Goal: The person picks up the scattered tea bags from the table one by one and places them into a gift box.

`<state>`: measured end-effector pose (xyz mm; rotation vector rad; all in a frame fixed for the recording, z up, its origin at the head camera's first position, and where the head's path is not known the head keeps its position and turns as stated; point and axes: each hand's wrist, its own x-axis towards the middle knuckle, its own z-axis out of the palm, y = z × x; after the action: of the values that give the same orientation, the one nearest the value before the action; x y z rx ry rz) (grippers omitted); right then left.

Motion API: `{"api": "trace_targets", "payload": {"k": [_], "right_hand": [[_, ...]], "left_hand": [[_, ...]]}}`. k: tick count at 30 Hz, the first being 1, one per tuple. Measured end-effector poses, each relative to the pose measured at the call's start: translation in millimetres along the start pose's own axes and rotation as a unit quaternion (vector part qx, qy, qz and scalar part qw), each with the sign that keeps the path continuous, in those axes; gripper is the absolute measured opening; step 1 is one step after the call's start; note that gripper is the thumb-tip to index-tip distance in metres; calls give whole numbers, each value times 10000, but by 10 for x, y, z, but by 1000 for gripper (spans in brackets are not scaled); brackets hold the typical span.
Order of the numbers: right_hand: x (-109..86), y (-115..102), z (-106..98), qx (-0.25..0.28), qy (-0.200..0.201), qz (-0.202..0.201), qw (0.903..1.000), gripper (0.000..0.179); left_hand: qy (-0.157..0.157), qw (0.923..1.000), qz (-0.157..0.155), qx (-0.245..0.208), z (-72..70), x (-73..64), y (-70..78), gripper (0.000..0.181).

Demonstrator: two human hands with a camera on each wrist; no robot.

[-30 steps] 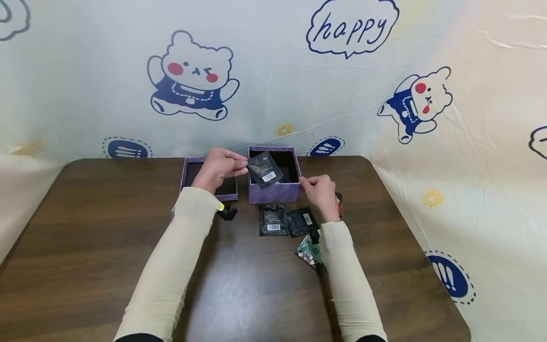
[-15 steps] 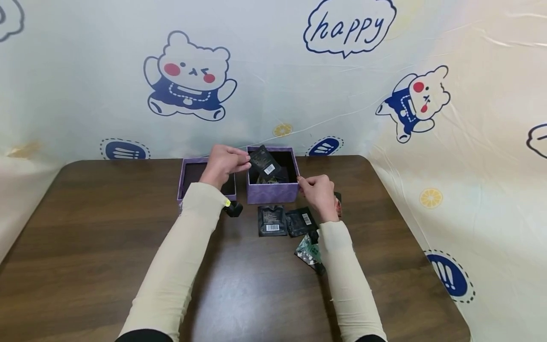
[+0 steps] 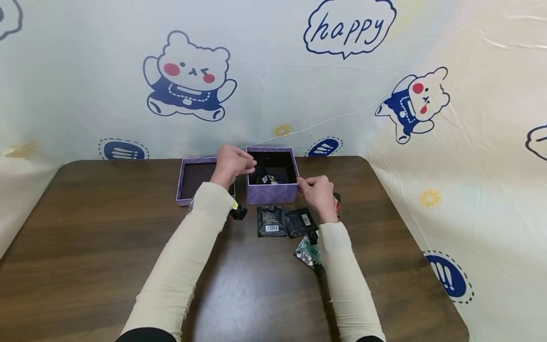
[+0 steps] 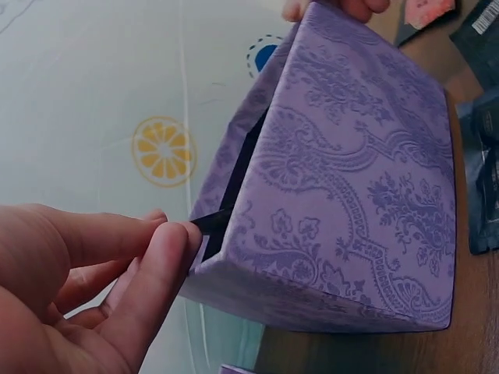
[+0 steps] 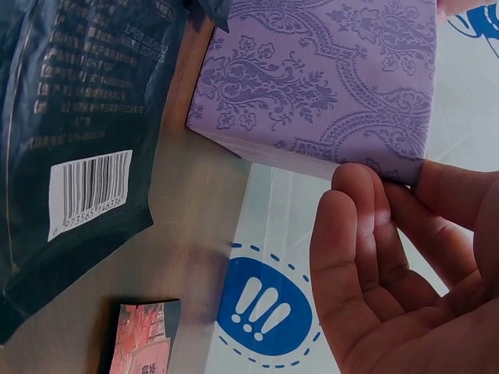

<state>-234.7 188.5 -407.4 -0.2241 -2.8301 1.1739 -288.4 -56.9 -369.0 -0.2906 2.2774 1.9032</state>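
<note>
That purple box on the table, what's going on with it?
Someone's left hand pinches a dark packet that reaches down into the purple box, while the right hand holds the box at its near right corner. Two black packets and a partly green one lie on the table in front, outside the box.

By the counter's (image 3: 107,266) far edge we count one purple box (image 3: 272,194) and one purple lid (image 3: 194,181); in front, two black packets (image 3: 271,219) (image 3: 299,223) and one green packet (image 3: 306,251); toward the right edge, one red packet (image 3: 337,206). Two hands (image 3: 232,166) (image 3: 319,194), one held packet (image 4: 212,223); the box's other contents we cannot count.
</note>
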Motion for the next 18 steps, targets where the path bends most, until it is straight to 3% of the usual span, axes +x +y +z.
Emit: {"api": "trace_targets", "payload": {"k": [12,18], "right_hand": [[-3,14,23,-53,98,-55,9999,42],[3,14,6,-101,101,-42,9999,42]], "left_hand": [[184,9896,252,1403,133,33,41,11],[125,9851,436,1662,113,-24,59,14]]}}
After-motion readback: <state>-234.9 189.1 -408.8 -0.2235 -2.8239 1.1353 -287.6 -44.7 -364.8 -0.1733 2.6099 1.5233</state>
